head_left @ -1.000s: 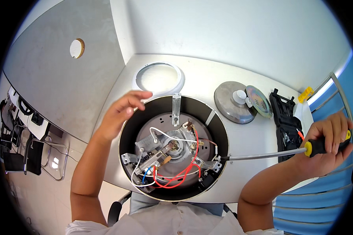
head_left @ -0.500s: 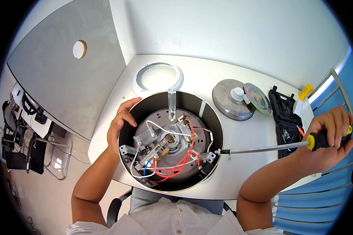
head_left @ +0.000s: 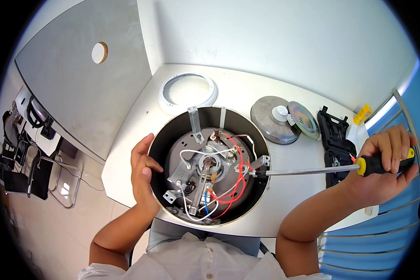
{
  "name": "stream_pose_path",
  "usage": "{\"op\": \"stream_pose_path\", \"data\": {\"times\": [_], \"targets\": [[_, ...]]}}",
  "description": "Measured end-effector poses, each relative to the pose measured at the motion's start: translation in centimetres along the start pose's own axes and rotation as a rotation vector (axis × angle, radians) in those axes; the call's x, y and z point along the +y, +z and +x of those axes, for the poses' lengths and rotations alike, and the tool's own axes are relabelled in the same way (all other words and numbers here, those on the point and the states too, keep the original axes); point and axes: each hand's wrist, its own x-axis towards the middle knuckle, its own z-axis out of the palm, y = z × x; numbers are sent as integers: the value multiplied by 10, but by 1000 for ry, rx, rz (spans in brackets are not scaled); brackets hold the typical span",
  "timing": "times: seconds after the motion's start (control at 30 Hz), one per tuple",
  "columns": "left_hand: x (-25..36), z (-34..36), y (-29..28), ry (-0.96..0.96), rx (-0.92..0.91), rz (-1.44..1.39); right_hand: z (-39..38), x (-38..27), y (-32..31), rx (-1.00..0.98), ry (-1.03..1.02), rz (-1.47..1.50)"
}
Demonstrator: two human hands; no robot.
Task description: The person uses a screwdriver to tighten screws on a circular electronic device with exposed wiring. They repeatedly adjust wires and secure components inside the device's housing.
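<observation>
My left hand (head_left: 144,175) grips the left wall of a round, open metal housing (head_left: 238,119). Inside it sit a grey base plate (head_left: 179,154), metal brackets (head_left: 195,123), a central assembly and red, white and blue wires (head_left: 235,191). My right hand (head_left: 375,182) is wrapped round the yellow and black handle of a screwdriver (head_left: 312,170), whose long shaft reaches leftward to a bracket at the housing's right inner wall. Where the tip meets the bracket is too small to make out clearly.
Behind are a white ring (head_left: 165,102), a steel lid (head_left: 270,126), a round disc (head_left: 304,119), an open black tool case (head_left: 331,119) and a yellow item (head_left: 361,113) on the white table (head_left: 121,168). A grey panel (head_left: 74,93) stands left, a metal railing (head_left: 378,235) right.
My left hand has come down onto the housing's left side. The housing has turned anticlockwise, bringing the right bracket upward, and my right hand with the screwdriver has shifted slightly upward.
</observation>
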Motion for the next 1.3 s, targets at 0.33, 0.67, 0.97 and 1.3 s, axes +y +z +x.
{"op": "stream_pose_path", "data": {"times": [0.33, 0.67, 0.97, 1.3], "targets": [[26, -28, -16, -7, 112, 216, 3, -3, -7, 37, -2, 32], [44, -20, -34, -68, 86, 37, 2, 1, -8, 23, 12, 44], [63, 125, 3, 436, -933, 349, -19, 33, 10, -208, -83, -272], [82, 185, -6, 411, -686, 118, -12, 23, 14, -59, -207, -173]]}}
